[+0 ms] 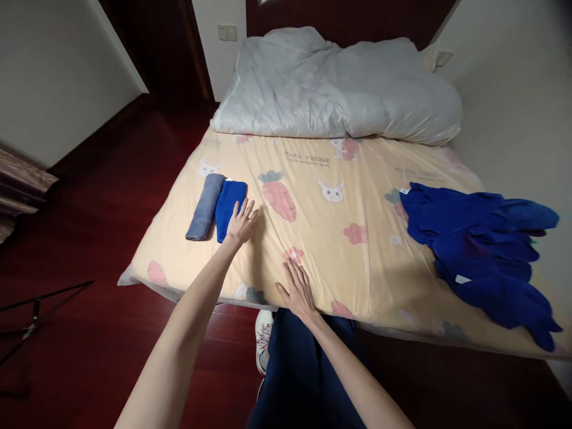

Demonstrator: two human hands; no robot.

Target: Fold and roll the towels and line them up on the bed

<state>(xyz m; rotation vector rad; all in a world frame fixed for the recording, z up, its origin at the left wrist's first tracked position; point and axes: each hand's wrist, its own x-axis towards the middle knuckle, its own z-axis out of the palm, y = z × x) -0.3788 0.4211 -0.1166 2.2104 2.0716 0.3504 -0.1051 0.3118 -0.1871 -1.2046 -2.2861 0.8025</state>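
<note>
My left hand (242,223) rests at the right edge of a folded blue cloth (230,199), its fingers apart and nothing in its grasp. Against the left side of that cloth lies a grey-blue rolled towel (205,208). Lower on the bed and nearer to me, my right hand (298,290) is over the printed sheet (308,226) with fingers stretched out; it holds nothing. A loose heap of crumpled blue cloth (482,232) with small white tags sits at the right side of the bed.
A bulky grey-white quilt (339,89) is bunched at the head of the bed, before a dark headboard (357,21). Walls stand at left and right. On the dark red floor (111,226) at left are black stand legs (33,319) and a curtain (22,185).
</note>
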